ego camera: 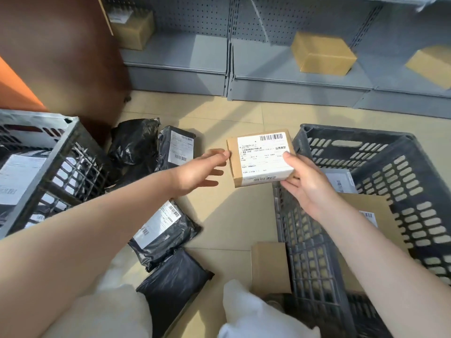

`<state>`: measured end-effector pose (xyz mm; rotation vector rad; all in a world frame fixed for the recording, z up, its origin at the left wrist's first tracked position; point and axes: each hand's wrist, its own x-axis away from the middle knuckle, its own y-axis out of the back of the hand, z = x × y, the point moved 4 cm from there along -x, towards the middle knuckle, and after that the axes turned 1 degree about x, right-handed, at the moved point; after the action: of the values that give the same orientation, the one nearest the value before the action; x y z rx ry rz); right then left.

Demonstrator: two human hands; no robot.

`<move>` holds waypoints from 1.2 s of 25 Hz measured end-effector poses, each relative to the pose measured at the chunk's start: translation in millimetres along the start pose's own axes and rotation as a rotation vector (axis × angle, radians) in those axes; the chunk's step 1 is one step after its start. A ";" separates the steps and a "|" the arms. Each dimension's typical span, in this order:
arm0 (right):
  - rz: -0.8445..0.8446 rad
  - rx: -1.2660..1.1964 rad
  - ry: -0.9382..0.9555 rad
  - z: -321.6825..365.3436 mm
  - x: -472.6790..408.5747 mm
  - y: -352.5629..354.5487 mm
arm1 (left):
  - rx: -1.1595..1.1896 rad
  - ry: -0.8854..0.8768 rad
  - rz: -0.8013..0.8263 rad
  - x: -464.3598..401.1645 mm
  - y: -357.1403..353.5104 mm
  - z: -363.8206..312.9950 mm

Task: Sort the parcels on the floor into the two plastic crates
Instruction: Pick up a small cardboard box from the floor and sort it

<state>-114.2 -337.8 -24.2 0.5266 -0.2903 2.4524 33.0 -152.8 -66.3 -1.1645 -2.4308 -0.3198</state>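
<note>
Centre frame: right hand (302, 181) grips labelled cardboard box (261, 158); left hand (195, 174) fingers straight, touching box's left edge. 2 plastic crates (402, 181) L+R; 4 black poly mailers (163, 235) on floor.

Bare forearms, no sleeves; white trousers (117, 313).

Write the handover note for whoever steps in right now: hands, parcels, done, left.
Right hand: grip on the small labelled box, held up beside the right crate.
Left hand: open, fingertips at the box's left edge.
Done: right crate holds cardboard parcels; left crate holds labelled bags.
Left: four black poly bags on the floor between the crates, plus one cardboard box by the right crate. The box in hand probably goes in the right crate.
</note>
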 end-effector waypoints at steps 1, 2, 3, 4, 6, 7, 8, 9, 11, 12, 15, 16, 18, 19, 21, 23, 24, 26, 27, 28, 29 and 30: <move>-0.024 0.003 0.019 11.6 1.9 16.4 | -0.012 0.006 0.027 -3.5 -10.3 -5.6; -0.070 0.001 0.038 21.3 1.2 34.5 | -0.035 0.004 0.050 -6.1 -20.9 -11.4; -0.120 -0.016 0.052 30.4 0.9 51.7 | -0.056 -0.001 0.063 -8.4 -29.8 -16.2; -0.173 -0.036 0.067 38.8 0.2 70.2 | -0.074 -0.006 0.072 -9.7 -39.4 -21.9; -0.254 -0.073 0.085 48.6 -2.2 107.4 | -0.102 -0.004 0.087 -13.1 -59.0 -30.0; -0.284 -0.085 0.082 48.8 -4.2 124.5 | -0.111 0.000 0.092 -15.0 -69.0 -32.4; -0.312 -0.089 0.073 45.8 -5.8 139.8 | -0.116 0.004 0.097 -16.5 -78.6 -33.4; -0.339 -0.104 0.057 40.4 -6.6 152.9 | -0.121 0.005 0.109 -17.8 -88.1 -33.5; -0.389 -0.132 0.031 26.0 -8.7 174.5 | -0.145 0.004 0.139 -20.1 -104.1 -30.2; -0.421 -0.130 0.022 18.0 -10.4 184.1 | -0.161 0.003 0.152 -21.9 -111.4 -27.2; -0.495 -0.032 -0.015 -7.5 -22.1 208.6 | -0.258 -0.031 0.150 -24.2 -127.7 -17.6; -0.507 0.007 -0.018 -13.4 -26.5 212.7 | -0.311 -0.046 0.149 -25.3 -131.2 -14.3; -0.530 0.064 -0.041 -20.2 -36.4 213.2 | -0.382 -0.056 0.163 -27.0 -134.8 -9.5; -0.527 0.070 -0.045 -21.4 -42.1 211.8 | -0.394 -0.052 0.168 -28.3 -135.1 -8.4; -0.508 0.130 -0.048 -25.2 -59.1 211.6 | -0.400 -0.031 0.179 -33.3 -134.9 -5.4; -0.469 0.238 -0.056 -33.5 -83.1 217.9 | -0.407 -0.001 0.188 -38.6 -132.1 0.3; -0.456 0.290 -0.069 -36.1 -92.3 217.3 | -0.416 0.013 0.190 -41.0 -129.8 4.4; -0.420 0.397 -0.101 -33.3 -100.7 202.4 | -0.432 0.035 0.188 -45.5 -122.1 12.7; -0.414 0.462 -0.119 -31.2 -103.4 196.3 | -0.430 0.047 0.192 -47.3 -117.5 15.8; -0.420 0.519 -0.137 -32.6 -109.9 194.2 | -0.422 0.062 0.201 -49.0 -112.3 18.9; -0.421 0.565 -0.154 -34.2 -116.9 193.2 | -0.414 0.074 0.214 -50.7 -106.7 21.9; -0.412 0.608 -0.171 -36.6 -123.0 192.1 | -0.414 0.085 0.227 -52.0 -101.4 24.8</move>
<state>-150.9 -541.8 -126.3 0.9461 0.4748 2.0623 -24.1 -242.1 -115.0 -1.5473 -2.1892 -0.8100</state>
